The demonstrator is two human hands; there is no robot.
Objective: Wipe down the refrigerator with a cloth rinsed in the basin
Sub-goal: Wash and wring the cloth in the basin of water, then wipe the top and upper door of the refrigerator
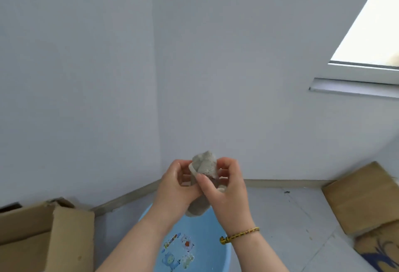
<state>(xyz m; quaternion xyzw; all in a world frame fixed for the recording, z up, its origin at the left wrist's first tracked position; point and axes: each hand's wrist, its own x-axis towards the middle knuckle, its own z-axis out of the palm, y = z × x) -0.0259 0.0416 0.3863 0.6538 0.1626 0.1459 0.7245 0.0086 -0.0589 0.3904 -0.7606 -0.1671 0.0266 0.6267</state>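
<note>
**Q:** What is being shown at the centre?

**A:** A grey cloth [204,164] is being held between both hands. It is being kept above a light-blue basin [207,233] that is standing on the floor, near the viewer.

**Q:** How is the cloth being presented?

**A:** It is being kept bunched into a thick, roughly upright roll. A nubbly, towel-like weave is being shown on the rounded upper end, which is projecting above the fingers. A paler hem is being exposed on its left side. The lower end is hanging below the palms, over the far part of the basin.

**Q:** How is it being gripped?

**A:** The left hand [174,187] is being closed round the left side of the roll, with the fingers curled. The right hand [226,187] is being closed round the right side, with the thumb laid across the front. Both are being pressed tight against the fabric. A braided yellow bracelet [239,234] is being worn on the right wrist.

**Q:** What else is being shown?

**A:** Cartoon figures [177,250] are being displayed on the bottom of the basin. An open cardboard box [43,235] is being seen at near left. Flattened cardboard [362,198] is lying at right beside the wall, and a bright window [371,23] is showing at far upper right.
</note>
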